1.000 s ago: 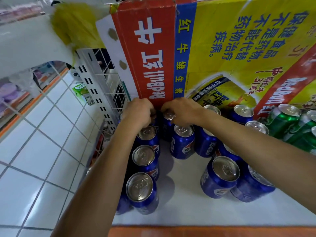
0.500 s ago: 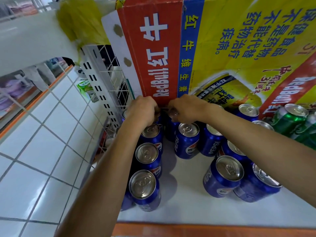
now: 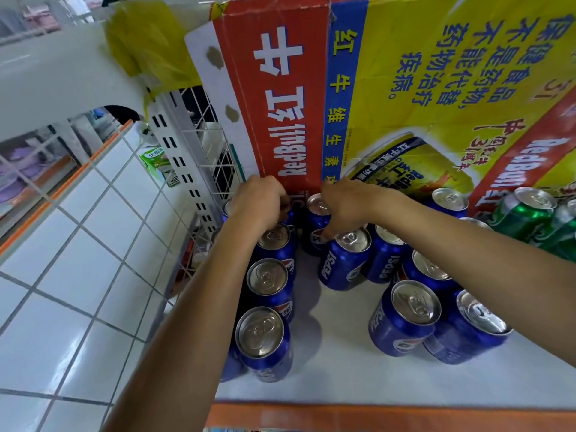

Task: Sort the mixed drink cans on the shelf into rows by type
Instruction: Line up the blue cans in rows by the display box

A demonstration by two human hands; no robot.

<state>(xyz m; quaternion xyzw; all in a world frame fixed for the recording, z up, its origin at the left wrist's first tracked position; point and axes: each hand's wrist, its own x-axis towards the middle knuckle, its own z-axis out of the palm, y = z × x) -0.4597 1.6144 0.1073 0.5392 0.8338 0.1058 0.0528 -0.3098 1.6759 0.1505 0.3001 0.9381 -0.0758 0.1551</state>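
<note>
At the shelf's 12 o'clock, the left hand grasps the left row's back can; the right hand grasps the neighbouring can.

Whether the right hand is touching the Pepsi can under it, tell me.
Touching. The head view shows the right hand curled over the lid of the Pepsi can, thumb against its blue side.

Glossy metal cans; printed cardboard box; glossy tiles.
</note>
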